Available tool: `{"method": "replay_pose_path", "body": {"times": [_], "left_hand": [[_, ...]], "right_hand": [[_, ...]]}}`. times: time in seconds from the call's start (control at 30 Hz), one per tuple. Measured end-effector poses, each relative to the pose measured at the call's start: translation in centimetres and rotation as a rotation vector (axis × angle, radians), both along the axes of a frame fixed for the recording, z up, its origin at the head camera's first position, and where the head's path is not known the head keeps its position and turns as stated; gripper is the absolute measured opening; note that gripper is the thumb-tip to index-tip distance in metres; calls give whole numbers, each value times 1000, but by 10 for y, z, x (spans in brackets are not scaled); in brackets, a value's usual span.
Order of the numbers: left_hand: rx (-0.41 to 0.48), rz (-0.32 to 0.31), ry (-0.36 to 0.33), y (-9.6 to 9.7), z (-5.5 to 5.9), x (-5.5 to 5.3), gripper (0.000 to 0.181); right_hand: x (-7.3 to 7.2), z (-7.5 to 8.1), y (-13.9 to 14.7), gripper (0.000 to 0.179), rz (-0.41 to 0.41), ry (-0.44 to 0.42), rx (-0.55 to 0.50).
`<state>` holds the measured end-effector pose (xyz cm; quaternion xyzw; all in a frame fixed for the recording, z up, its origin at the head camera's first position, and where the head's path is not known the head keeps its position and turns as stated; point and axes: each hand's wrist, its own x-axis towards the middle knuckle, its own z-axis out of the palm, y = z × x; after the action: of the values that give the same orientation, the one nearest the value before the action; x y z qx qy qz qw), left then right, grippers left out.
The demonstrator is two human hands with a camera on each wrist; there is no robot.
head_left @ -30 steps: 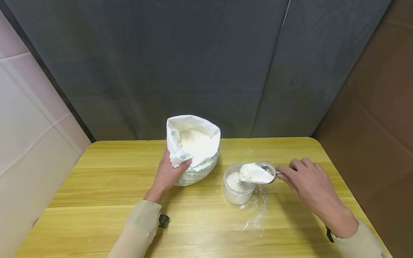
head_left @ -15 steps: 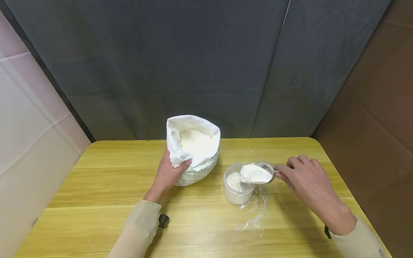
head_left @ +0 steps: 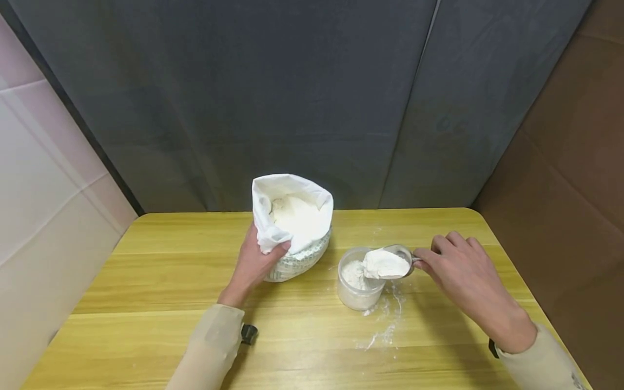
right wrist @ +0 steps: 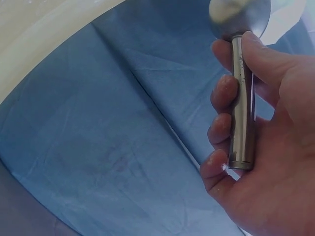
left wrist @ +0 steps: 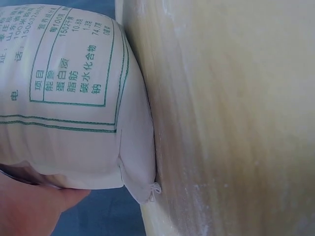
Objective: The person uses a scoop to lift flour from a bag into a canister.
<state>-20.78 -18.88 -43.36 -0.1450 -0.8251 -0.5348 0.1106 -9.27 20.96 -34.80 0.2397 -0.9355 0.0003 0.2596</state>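
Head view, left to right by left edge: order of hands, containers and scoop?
Left hand → white bag of powder → clear tub → metal scoop → right hand.

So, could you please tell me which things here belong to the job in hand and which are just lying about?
In the job:
white bag, held by the left hand
metal scoop, gripped by the right hand
open tub, below the scoop's tip
white powder in all three

Lying about or background:
spilled powder on the table
dark backdrop behind
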Motion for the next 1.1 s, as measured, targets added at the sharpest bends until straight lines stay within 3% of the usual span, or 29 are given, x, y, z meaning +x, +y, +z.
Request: {"method": "replay_pose_path", "body": {"times": [0.17, 0.37, 1.1], "left_hand": [[-17, 36, 30, 1, 0, 4, 99], [2, 17, 59, 2, 0, 6, 100], [0, -8, 37, 4, 0, 7, 101]], "right_hand": [[-1, 2, -1, 14, 0, 0, 5], [0, 5, -3, 15, -3, 2, 15], [-2, 9, -11, 18, -6, 30, 39]]}}
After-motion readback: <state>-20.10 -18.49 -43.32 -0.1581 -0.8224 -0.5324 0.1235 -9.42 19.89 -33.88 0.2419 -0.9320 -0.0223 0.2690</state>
